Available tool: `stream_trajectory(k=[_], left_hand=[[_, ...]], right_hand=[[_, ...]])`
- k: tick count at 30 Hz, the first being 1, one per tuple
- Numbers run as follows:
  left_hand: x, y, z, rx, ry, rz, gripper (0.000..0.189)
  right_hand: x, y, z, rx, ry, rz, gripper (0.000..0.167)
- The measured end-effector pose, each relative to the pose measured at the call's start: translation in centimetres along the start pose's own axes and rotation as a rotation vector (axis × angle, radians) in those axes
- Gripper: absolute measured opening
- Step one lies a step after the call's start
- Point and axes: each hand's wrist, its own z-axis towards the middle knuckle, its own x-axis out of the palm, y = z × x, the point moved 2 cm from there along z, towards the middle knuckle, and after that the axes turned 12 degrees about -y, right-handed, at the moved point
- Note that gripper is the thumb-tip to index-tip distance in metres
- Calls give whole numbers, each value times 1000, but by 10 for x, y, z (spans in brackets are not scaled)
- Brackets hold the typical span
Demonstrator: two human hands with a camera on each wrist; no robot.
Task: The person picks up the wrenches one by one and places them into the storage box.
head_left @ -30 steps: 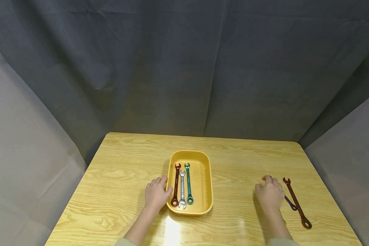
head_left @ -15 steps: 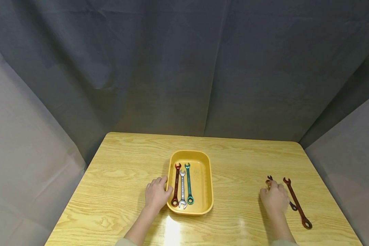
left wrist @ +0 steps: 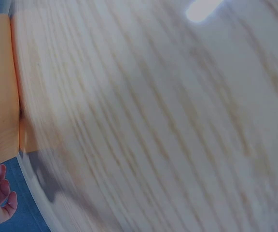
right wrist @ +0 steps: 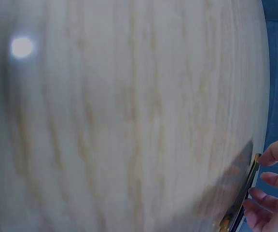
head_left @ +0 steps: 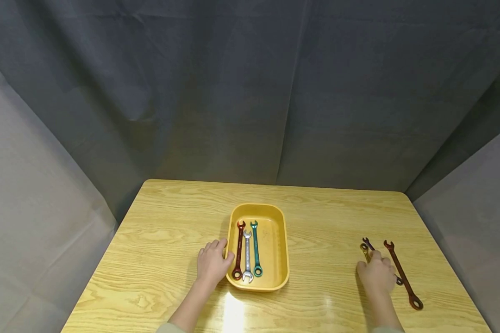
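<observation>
Gold wrench [head_left: 364,248] lies toward the right edge of the tabletop [head_left: 316,222], partly under the right hand [head_left: 377,275]; I cannot tell if that hand grips it. A purple wrench [head_left: 399,280] is just beside it, a red-brown wrench [head_left: 401,273] nearer that edge. The left hand [head_left: 211,262] holds the left rim of a yellow tray [head_left: 275,249] with red, silver and green wrenches [head_left: 247,255] inside.

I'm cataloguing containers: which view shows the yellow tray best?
The head view shows the yellow tray nearly whole, inside included. The left wrist view shows only part, at the picture's left edge; the right wrist view shows none.
</observation>
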Motion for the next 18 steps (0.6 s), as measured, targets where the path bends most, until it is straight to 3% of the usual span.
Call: stream_trajectory(k=[18], left_hand=[[-1, 0, 0, 3, -7, 0, 36]], right_hand=[[-2, -6, 2, 44, 62, -8, 50]])
